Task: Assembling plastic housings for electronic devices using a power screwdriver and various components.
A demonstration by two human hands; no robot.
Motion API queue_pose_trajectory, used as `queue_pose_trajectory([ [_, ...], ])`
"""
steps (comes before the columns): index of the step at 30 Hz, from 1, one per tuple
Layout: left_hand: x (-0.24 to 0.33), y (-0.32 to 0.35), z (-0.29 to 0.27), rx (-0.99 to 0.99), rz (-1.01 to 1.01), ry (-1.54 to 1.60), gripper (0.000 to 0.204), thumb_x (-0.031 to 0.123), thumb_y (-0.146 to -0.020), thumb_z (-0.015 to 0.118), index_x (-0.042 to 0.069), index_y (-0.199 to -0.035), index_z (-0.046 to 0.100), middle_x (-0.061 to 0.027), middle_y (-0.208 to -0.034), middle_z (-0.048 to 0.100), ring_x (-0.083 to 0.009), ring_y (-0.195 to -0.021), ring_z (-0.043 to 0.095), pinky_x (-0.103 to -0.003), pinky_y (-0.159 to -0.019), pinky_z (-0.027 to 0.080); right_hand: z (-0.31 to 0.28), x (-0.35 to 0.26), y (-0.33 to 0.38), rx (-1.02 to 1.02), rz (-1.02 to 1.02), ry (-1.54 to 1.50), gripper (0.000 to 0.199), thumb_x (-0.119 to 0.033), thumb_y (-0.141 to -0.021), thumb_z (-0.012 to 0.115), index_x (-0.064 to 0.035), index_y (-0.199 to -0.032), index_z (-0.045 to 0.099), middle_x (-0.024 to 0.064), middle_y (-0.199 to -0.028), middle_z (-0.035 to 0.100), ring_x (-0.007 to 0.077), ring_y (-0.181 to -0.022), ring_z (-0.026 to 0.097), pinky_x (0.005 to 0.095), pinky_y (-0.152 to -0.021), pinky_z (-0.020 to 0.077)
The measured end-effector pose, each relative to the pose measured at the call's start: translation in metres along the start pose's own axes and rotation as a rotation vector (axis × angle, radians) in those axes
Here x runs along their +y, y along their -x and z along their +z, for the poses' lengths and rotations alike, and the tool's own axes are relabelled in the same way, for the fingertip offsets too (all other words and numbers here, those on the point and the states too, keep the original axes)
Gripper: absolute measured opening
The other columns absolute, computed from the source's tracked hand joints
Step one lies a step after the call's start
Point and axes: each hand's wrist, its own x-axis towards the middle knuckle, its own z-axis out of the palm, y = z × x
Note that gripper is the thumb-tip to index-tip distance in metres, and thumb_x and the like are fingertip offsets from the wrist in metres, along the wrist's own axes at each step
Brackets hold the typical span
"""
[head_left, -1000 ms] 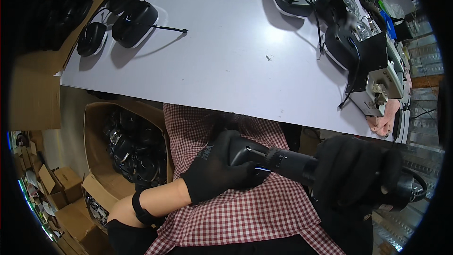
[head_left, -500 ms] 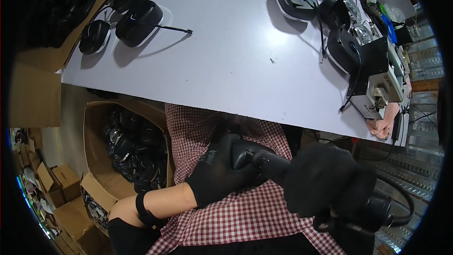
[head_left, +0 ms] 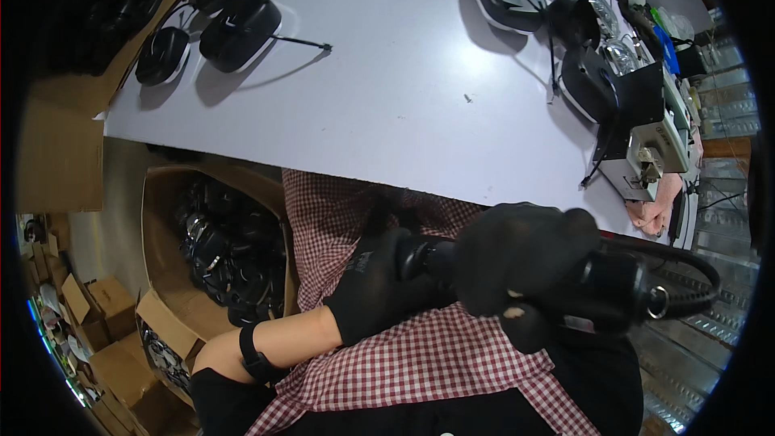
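My gloved right hand is wrapped round a black corded electric screwdriver, held sideways above my lap. A hanging ring and a thick cord show at its rear end. Its front end points left, toward my gloved left hand. That hand is closed round a black plastic part of which only a small curved piece shows. My hands and the screwdriver hide the rest, so I cannot tell whether the tip touches it. Behind both lies a red and white checked apron.
On the white table stand black rounded housings with wires, and more at the right. A metal control box sits near the right edge. Left of my lap, a cardboard box holds several black parts.
My right hand and the screwdriver have moved up and to the left, closer to my left hand. The screwdriver lies more level now. My left hand has shifted only slightly.
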Motion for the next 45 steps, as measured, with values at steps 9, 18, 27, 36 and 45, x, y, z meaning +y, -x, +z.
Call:
queue_pose_trajectory([
  [9, -0.018, 0.006, -0.014, -0.055, -0.19, 0.055, 0.06, 0.031, -0.084, 0.073, 0.003, -0.13, 0.047, -0.0172, -0.118, 0.059, -0.0253, -0.106, 0.061, -0.038, -0.089, 0.05, -0.145, -0.06, 0.05, 0.376, 0.697, -0.785, 0.013, -0.013, -0.09, 0.059, -0.0042, -0.099, 0.055, 0.0073, -0.079, 0.062, 0.014, -0.055, 0.057, 0.0222, -0.051, 0.047],
  [18, -0.201, 0.165, -0.123, 0.679, -0.223, -0.952, 0.052, 0.031, -0.079, 0.068, 0.01, -0.126, 0.059, -0.0208, -0.131, 0.051, -0.0386, -0.118, 0.053, -0.046, -0.103, 0.043, -0.212, 0.013, -0.03, 0.35, 0.089, 0.193, 0.044, -0.024, -0.1, 0.049, 0.001, -0.137, 0.047, 0.0067, -0.124, 0.058, 0.009, -0.097, 0.057, 0.0246, -0.081, 0.0468],
  [27, -0.37, 0.211, -0.201, 1.041, -0.198, -0.776, 0.062, 0.024, -0.077, 0.074, 0.002, -0.131, 0.051, -0.018, -0.135, 0.048, -0.032, -0.124, 0.048, -0.041, -0.103, 0.041, -0.18, 0.053, -0.05, 0.563, -0.055, 0.75, 0.054, -0.011, -0.09, 0.062, 0.0015, -0.139, 0.041, 0.0101, -0.127, 0.053, 0.0169, -0.105, 0.054, 0.0288, -0.091, 0.0437],
  [36, -0.376, 0.148, -0.236, 0.874, -0.577, -0.858, 0.042, 0.039, -0.09, 0.057, 0.012, -0.122, 0.062, -0.0167, -0.117, 0.066, -0.0338, -0.112, 0.061, -0.047, -0.092, 0.048, -0.177, 0.067, -0.037, 0.424, -0.149, 1.107, 0.069, -0.001, -0.083, 0.062, 0.0009, -0.146, 0.034, 0.0146, -0.138, 0.047, 0.0236, -0.128, 0.046, 0.0351, -0.11, 0.0327],
  [45, -0.467, 0.373, -0.272, 0.692, -0.779, -0.882, 0.039, 0.03, -0.089, 0.056, 0.012, -0.125, 0.06, -0.0144, -0.116, 0.065, -0.0332, -0.108, 0.061, -0.044, -0.09, 0.048, -0.131, 0.049, -0.06, 0.123, -0.094, 1.673, 0.055, -0.009, -0.078, 0.068, -0.0083, -0.131, 0.053, 0.0178, -0.136, 0.049, 0.0362, -0.126, 0.046, 0.0445, -0.105, 0.0385],
])
